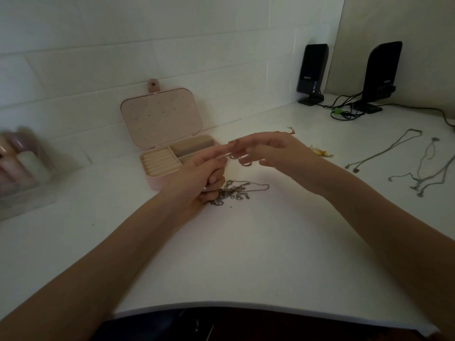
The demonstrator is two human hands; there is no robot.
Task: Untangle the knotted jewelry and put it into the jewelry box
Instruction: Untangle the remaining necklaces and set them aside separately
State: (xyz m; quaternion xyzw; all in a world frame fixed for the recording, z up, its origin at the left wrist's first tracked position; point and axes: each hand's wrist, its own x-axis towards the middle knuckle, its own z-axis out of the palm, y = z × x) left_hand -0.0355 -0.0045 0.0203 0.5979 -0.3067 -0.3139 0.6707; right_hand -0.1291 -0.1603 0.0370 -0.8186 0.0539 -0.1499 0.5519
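Just below my left hand's (199, 173) curled fingers (213, 178), which clamp the silver chain tangle (232, 191), the light, slippery links look fragile, so I'd pinch loose loops with my right hand's (273, 150) spread fingers (246, 159).

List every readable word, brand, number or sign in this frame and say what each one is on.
"EDIFIER", small and only just legible: front of the left black speaker.
Pale label on the right black speaker: too blurred to read.
Bottles in the clear container at the left edge: blurred, nothing legible.
Pink jewelry box: no text visible.
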